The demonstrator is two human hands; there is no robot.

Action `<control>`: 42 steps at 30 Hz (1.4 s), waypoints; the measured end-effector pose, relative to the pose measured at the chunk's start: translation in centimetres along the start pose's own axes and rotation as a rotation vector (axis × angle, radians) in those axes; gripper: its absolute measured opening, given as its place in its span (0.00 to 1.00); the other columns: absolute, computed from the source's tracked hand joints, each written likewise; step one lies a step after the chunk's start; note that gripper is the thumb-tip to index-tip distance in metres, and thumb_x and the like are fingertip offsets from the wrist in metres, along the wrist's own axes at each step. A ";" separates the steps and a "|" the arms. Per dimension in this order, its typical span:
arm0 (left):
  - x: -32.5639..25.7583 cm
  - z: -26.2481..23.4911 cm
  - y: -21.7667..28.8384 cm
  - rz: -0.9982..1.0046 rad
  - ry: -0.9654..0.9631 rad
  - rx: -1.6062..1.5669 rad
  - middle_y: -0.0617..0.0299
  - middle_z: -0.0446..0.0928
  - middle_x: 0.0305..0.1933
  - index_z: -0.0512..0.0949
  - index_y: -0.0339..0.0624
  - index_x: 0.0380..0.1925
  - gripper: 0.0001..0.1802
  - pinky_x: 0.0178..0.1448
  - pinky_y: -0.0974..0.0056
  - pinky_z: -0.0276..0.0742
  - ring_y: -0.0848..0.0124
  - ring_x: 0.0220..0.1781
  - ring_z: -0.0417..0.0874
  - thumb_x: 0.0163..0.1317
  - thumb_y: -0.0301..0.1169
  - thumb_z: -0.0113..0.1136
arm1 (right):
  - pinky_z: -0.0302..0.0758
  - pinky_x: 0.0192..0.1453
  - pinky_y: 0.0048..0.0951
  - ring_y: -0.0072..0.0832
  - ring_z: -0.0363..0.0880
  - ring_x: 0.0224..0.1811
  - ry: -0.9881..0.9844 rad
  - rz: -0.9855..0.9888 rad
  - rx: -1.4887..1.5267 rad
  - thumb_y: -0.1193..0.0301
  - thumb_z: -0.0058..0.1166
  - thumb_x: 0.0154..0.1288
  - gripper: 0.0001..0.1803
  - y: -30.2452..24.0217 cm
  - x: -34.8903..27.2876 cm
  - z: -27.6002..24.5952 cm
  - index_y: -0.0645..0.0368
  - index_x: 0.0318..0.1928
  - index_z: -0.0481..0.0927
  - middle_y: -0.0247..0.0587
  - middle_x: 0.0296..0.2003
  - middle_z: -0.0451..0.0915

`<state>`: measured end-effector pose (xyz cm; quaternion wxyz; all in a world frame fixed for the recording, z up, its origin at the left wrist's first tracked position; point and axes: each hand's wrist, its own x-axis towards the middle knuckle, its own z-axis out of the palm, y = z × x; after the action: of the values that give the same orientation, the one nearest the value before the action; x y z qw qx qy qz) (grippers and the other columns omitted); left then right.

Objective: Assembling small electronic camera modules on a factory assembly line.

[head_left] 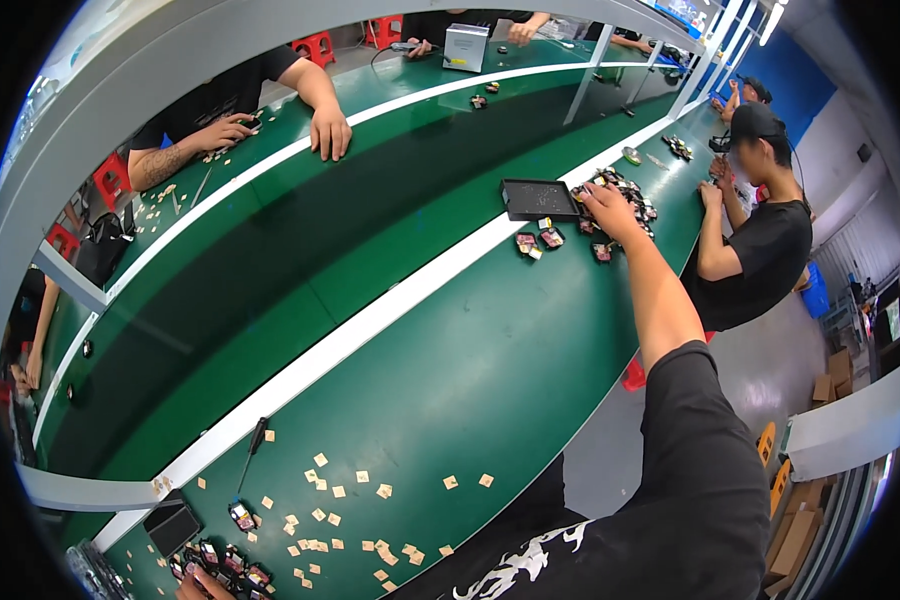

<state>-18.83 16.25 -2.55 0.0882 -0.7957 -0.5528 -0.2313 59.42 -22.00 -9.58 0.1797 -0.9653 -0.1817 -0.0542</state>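
Observation:
My right arm stretches far across the bench. At its end my right hand [612,214] has its fingers closed at the left side of a heap of small black modules [630,196] with red and white parts. One such module seems pinched at its fingertips. A shallow black tray [538,200] lies just left of that hand. Only part of my left hand [202,586] shows at the bottom edge, over another cluster of black modules [232,562]; its grip is hidden. Near this cluster are a single module [241,515], a screwdriver [255,447] and a black open box [172,526].
Many small beige squares [332,519] are scattered on the green bench [450,360]. A white strip [370,308] divides it from a dark green channel. A co-worker [765,220] sits at the right; others work across the bench. A grey shelf frame [70,275] arches overhead.

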 end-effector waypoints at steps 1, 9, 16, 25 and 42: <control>0.0 -0.1 0.4 0.016 0.010 -0.008 0.41 0.80 0.35 0.83 0.35 0.34 0.20 0.46 0.43 0.75 0.41 0.40 0.79 0.73 0.44 0.59 | 0.39 0.75 0.81 0.48 0.56 0.81 -0.012 -0.004 -0.021 0.44 0.50 0.75 0.30 0.1 0.0 0.0 0.42 0.69 0.77 0.32 0.70 0.75; 0.0 0.0 3.6 0.139 0.098 -0.091 0.42 0.82 0.37 0.85 0.33 0.39 0.16 0.48 0.44 0.77 0.44 0.40 0.81 0.73 0.37 0.59 | 0.72 0.66 0.54 0.52 0.79 0.61 0.491 -0.291 0.039 0.53 0.56 0.74 0.24 0.7 -2.4 -2.5 0.62 0.28 0.82 0.53 0.56 0.84; -0.8 -0.2 6.0 0.342 0.280 -0.134 0.50 0.86 0.42 0.85 0.34 0.35 0.11 0.54 0.49 0.80 0.50 0.44 0.84 0.71 0.32 0.64 | 0.76 0.39 0.49 0.52 0.82 0.31 0.189 0.166 0.000 0.51 0.75 0.54 0.29 -4.5 -11.7 -3.0 0.67 0.24 0.78 0.58 0.27 0.81; -5.1 -1.0 13.6 0.267 -0.417 -0.821 0.45 0.85 0.45 0.84 0.32 0.41 0.09 0.59 0.49 0.78 0.48 0.48 0.85 0.67 0.27 0.63 | 0.82 0.42 0.42 0.48 0.85 0.35 -0.072 -0.247 0.287 0.66 0.70 0.57 0.13 -14.9 -21.9 -2.2 0.64 0.34 0.86 0.52 0.33 0.84; -8.3 3.6 16.2 -0.182 -0.965 -1.568 0.53 0.80 0.58 0.63 0.36 0.70 0.26 0.50 0.73 0.75 0.77 0.46 0.79 0.73 0.17 0.51 | 0.77 0.41 0.39 0.41 0.82 0.36 -0.626 -0.376 0.851 0.70 0.59 0.74 0.09 -30.8 -40.0 -2.9 0.63 0.45 0.78 0.45 0.34 0.81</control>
<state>-5.32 4.65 -7.73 -0.7339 -0.5915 -0.2753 -0.1891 10.78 -9.51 -3.60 0.4783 -0.7286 -0.4009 0.2821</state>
